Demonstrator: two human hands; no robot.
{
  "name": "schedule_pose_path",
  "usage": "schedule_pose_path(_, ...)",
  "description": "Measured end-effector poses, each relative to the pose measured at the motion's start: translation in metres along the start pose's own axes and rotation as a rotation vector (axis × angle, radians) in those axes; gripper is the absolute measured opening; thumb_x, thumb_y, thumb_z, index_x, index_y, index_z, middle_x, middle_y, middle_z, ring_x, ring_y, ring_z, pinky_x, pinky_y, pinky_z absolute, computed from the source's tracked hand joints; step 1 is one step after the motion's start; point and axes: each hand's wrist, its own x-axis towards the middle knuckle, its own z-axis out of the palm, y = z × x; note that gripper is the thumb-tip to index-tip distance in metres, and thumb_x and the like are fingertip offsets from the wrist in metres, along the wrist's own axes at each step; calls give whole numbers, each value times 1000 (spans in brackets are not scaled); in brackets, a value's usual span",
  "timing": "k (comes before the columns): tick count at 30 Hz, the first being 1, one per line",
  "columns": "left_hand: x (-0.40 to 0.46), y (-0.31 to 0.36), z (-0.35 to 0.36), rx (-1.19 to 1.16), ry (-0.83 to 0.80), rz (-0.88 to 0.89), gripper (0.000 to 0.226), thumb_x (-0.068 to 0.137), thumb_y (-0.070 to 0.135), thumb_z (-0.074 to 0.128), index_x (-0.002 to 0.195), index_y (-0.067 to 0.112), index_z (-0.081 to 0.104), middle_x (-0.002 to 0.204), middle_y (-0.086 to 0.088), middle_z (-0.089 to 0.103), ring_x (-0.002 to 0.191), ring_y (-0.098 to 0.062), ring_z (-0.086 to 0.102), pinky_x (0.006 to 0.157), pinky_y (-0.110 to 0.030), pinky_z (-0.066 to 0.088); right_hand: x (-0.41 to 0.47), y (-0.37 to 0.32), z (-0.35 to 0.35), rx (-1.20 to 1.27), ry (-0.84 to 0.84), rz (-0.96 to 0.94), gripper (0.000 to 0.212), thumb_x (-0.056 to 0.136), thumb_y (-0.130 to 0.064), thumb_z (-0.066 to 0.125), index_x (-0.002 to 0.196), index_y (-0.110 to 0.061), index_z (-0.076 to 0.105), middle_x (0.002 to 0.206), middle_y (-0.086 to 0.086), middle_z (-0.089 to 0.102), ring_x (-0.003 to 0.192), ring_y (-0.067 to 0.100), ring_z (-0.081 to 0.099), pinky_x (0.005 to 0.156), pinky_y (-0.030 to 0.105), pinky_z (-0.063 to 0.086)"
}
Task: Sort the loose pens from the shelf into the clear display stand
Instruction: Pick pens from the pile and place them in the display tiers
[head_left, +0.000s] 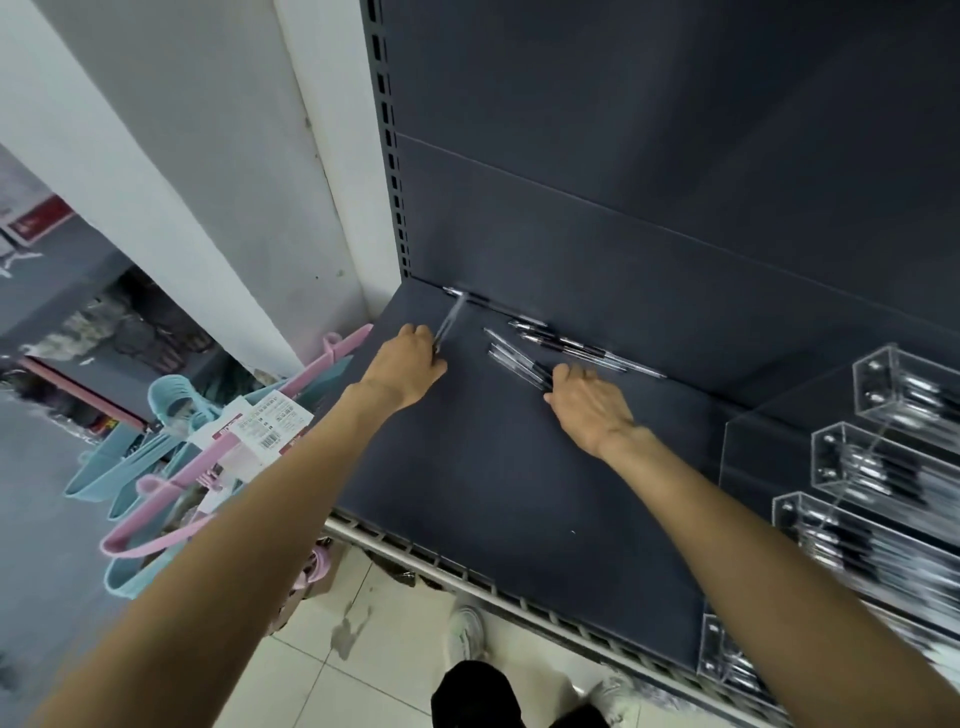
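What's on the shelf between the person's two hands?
In the head view, only bare dark shelf lies between the left hand, which holds a pen, and the right hand, whose fingers reach the loose pens.

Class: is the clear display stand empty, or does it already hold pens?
Already holding pens: the clear display stand shows dark pens inside its tiers.

- Left arm extended forward, bare to the wrist; left hand (408, 366) knuckles up, fingers curled in a pinch.
- Right arm extended forward and inward; right hand (589, 402) palm down, fingers reaching ahead, slightly bent. Fingertips blurred.
- Hands apart, not touching.
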Motion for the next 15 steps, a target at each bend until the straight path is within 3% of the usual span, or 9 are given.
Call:
schedule_pose_path(2,-19,3,1,-325,12,-114,21,98,18,42,96,1,53,96,-14,52,88,-34,54,73,-36,39,-16,0,-1,130,-6,49,29,102,-28,33,114,-3,41,118,16,51,107,32,51,80,40,42)
schedule_pose_path(4,-47,19,1,-828,-24,-224,20,97,12,39,85,9,55,79,-5,48,68,-19,45,60,-28,35,-38,-3,-7,421,-10,131,25,102,-30,32,104,-6,40,105,13,54,94,30,54,74,38,40)
schedule_pose_path(7,-92,48,2,-1388,-68,-226,23,100,10,39,88,12,59,74,1,47,58,-8,42,53,-18,31,-76,-17,-16,1196,-56,188,20,101,-26,37,91,-10,41,85,9,59,65,17,60,62,34,51)
schedule_pose_path(9,-114,66,5,-1565,-120,-188,23,101,14,39,99,12,62,85,2,62,68,-5,57,63,-17,42,-101,-25,-20,1505,-73,172,16,101,-23,40,88,-13,43,75,5,58,53,14,58,51,28,50)
schedule_pose_path(12,-137,84,12,-1792,-182,-148,28,101,14,38,117,9,60,112,-4,69,104,-14,65,90,-25,52,-125,-31,-20,1540,-39,144,12,100,-25,42,94,-16,48,70,0,55,51,11,50,44,23,39)
schedule_pose_path(15,-151,95,18,-1851,-188,-82,34,101,9,37,132,13,51,125,-8,63,111,-19,62,90,-28,51,-138,-35,-18,1570,10,144,11,100,-23,43,99,-15,51,72,-1,53,52,5,46,45,15,37)
